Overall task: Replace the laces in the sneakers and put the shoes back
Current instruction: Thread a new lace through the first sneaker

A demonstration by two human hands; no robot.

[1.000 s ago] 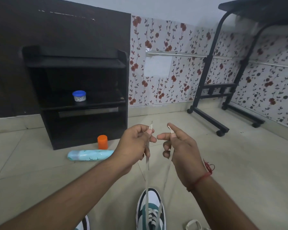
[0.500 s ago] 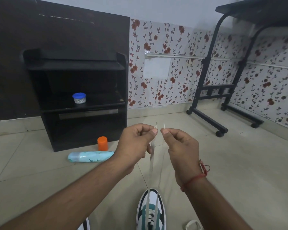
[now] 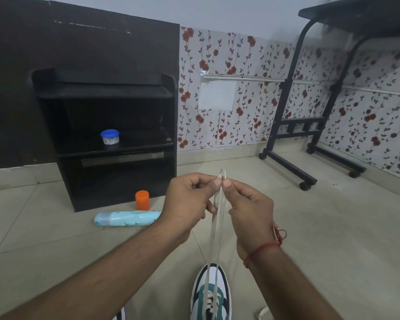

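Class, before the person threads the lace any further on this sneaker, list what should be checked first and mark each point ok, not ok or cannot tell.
1. Both lace ends held: the left hand and right hand each pinch an end of the lace. Ok.
2. Ends level: the tips meet at about the same height. Ok.
3. Lace seated in the sneaker: both strands run down into its eyelets. Ok.
4. No twist along the strands: too thin and blurred. Cannot tell.
5. Second sneaker laced: only an edge shows. Cannot tell.
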